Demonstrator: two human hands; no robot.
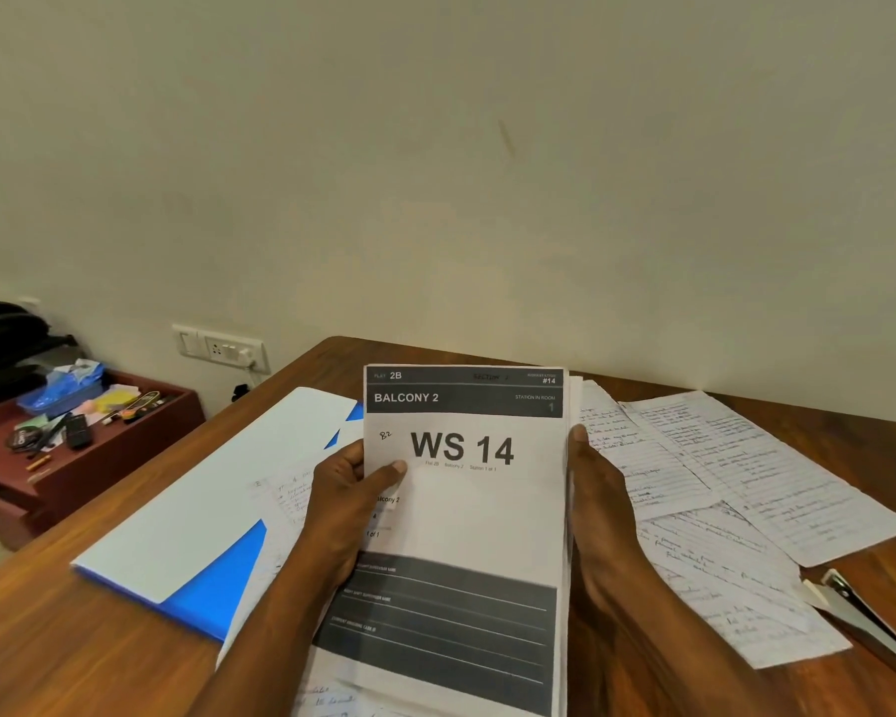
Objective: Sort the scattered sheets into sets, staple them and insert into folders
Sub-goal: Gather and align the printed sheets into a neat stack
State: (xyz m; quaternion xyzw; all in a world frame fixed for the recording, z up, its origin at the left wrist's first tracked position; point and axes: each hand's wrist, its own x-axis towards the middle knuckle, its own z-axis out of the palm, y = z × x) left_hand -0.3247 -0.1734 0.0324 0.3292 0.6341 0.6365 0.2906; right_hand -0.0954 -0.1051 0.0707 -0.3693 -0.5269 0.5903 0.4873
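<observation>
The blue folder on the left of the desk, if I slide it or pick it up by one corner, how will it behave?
The flat blue plastic folder looks thin, so it would probably sag if lifted by a corner. The white sheet lying loose on it would likely slip off if it tilts. On the smooth wooden desk it should slide easily.

Your view is evenly lit, soft, no harsh shadows or glare; wide-angle bends the edges, small print blurs slightly.

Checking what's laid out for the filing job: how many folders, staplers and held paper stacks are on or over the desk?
Blue folder: 1
Stapler: 1
Held stack of sheets, gripped by left hand and right hand: 1
Total: 3
Loose handwritten sheets overlap; uncounted.
</observation>
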